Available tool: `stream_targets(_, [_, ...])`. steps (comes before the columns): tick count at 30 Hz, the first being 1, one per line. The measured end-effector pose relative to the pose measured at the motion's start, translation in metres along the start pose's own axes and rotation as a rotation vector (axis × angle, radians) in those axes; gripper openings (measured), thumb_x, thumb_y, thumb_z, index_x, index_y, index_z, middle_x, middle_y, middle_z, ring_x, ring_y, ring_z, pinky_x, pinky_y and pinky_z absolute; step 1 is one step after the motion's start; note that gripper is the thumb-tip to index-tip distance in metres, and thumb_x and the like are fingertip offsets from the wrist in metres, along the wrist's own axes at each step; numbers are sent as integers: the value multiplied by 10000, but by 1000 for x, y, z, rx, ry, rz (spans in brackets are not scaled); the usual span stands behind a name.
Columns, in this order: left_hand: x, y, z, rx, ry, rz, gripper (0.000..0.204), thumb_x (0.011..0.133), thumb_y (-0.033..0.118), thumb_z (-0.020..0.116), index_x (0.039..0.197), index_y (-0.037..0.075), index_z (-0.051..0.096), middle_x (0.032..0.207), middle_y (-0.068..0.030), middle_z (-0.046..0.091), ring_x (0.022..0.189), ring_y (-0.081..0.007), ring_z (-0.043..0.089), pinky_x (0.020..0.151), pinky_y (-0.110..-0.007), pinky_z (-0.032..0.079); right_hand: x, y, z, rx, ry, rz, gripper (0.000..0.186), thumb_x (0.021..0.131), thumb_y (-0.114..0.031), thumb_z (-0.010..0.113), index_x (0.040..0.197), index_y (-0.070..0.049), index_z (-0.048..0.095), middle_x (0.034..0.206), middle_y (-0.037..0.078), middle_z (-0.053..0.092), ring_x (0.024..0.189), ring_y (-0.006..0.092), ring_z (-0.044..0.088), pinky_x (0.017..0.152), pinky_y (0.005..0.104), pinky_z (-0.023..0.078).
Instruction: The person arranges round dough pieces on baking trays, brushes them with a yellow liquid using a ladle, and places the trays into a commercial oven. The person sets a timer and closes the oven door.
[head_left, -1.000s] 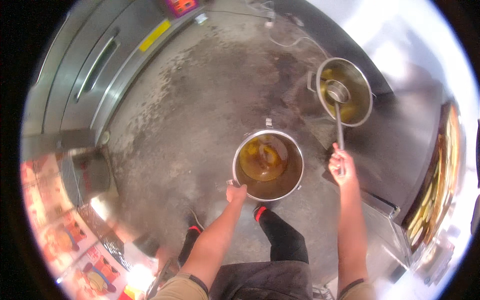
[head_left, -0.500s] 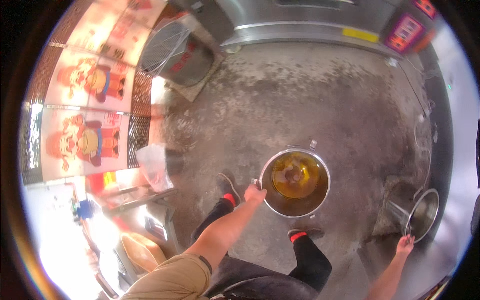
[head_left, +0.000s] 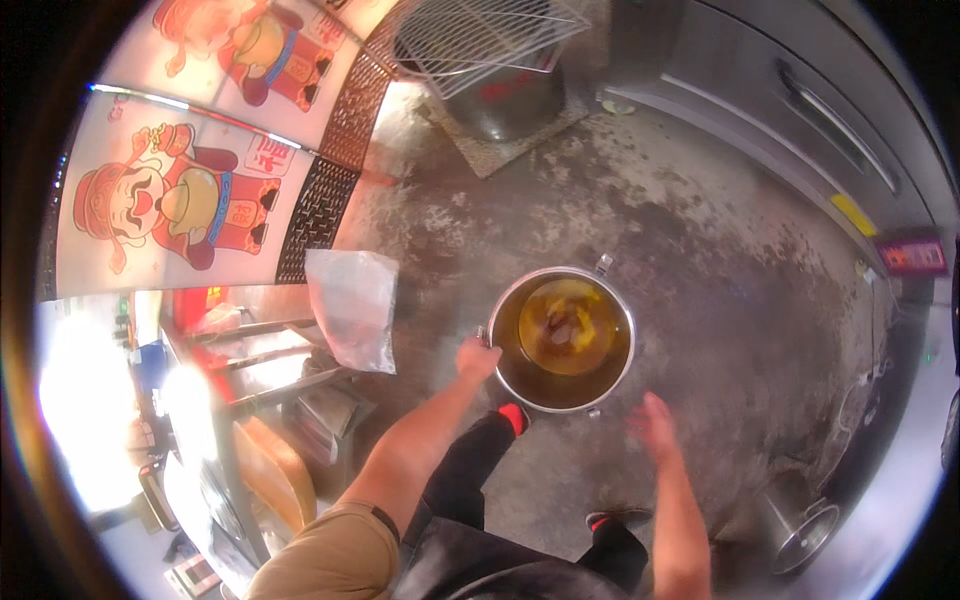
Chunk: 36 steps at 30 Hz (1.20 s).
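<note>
A round steel pot [head_left: 623, 300] with clips on its rim stands on the floor, holding yellow-brown liquid with a bright reflection. My left hand [head_left: 478, 358] is closed round the handle or clip on the pot's left side. Just off the pot's lower right side, my right hand [head_left: 655, 428] is held in the air, fingers stretched out and empty, slightly blurred. A steel vessel with a round rim [head_left: 815, 535] lies farther right, near the wall; its exact kind is unclear.
A wire rack [head_left: 490, 45] lies over a dark round container [head_left: 505, 100] at the back. Steel cabinets [head_left: 740, 110] line the far right. On the left are printed panels [head_left: 180, 190], a clear plastic bag [head_left: 352, 310] and a shelf with a tan tray [head_left: 275, 470]. A cable [head_left: 850, 400] runs along the right wall.
My right hand has let go of the steel vessel at the right and come left, close to the pot. My left hand has stayed on the pot. The view has turned.
</note>
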<state>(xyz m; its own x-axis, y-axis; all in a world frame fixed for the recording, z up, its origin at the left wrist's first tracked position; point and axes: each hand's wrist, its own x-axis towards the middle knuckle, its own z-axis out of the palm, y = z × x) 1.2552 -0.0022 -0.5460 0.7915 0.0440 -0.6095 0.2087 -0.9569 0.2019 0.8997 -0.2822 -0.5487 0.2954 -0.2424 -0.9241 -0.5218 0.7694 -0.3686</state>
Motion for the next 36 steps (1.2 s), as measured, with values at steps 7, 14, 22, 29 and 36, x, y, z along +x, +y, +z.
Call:
stream_targets(7, [131, -14, -118, -101, 85, -49, 428, 763, 361, 786, 1075, 83, 693, 1070, -141, 769, 1041, -324, 736, 938, -431, 566, 43, -58, 280, -64, -74, -22, 714, 1050, -380, 644, 1640, -246, 265, 1547, 123, 484, 1106, 384, 679, 891, 510, 625])
stream_targets(14, [200, -52, -228, -533, 166, 61, 492, 848, 329, 772, 1224, 37, 650, 1125, -158, 750, 1065, -302, 730, 941, -409, 563, 92, -101, 426, -40, -184, -37, 556, 1110, -229, 551, 1604, -196, 296, 1487, 122, 522, 1017, 339, 702, 859, 451, 644])
stream_targets(22, [162, -199, -259, -741, -14, -69, 374, 917, 146, 751, 1239, 7, 622, 945, -70, 722, 784, -140, 667, 684, -290, 542, 147, -167, 566, -185, -159, -29, 552, 1098, -211, 582, 1581, -186, 317, 1516, 108, 489, 995, 340, 721, 869, 440, 646])
stream_targets(29, [81, -257, -264, -997, 43, -461, 254, 895, 178, 753, 1059, 12, 653, 872, -70, 716, 738, -148, 675, 663, -323, 555, 169, -237, 636, -314, -144, 67, 654, 1063, -226, 637, 1626, -193, 304, 1512, 97, 517, 1136, 309, 684, 919, 462, 603])
stream_targets(36, [58, -229, -257, -1191, -71, -511, 186, 923, 114, 708, 1060, 9, 638, 823, -69, 730, 729, -163, 696, 661, -324, 572, 153, -410, 618, 456, -185, -244, 751, 920, -258, 626, 1613, -145, 359, 1493, 120, 529, 1382, 280, 528, 1176, 473, 370])
